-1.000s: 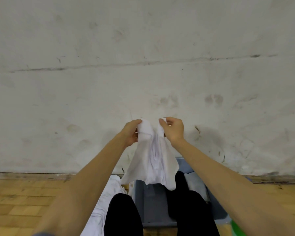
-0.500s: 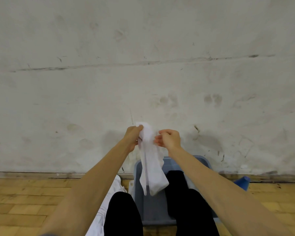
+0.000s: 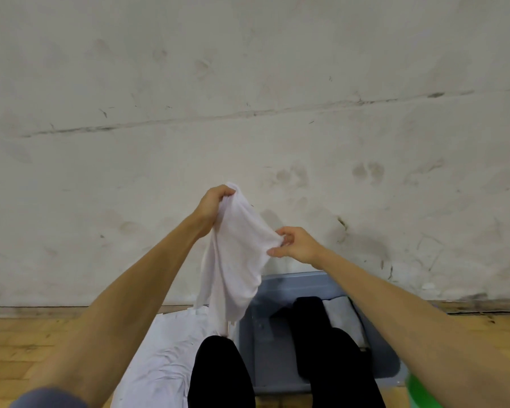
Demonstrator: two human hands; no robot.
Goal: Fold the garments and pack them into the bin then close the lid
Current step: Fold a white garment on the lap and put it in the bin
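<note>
Our left hand (image 3: 211, 206) grips the white garment (image 3: 236, 251) by its top; our right hand (image 3: 296, 245) pinches its edge. It looks light and limp, best held at the corners.

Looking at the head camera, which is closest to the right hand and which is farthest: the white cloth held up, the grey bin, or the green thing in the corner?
From the right hand:
1. White cloth: touching, pinched at its edge, to the hand's left.
2. Grey bin: below the hand, on the floor.
3. Green thing: farthest, at the bottom right corner.
</note>
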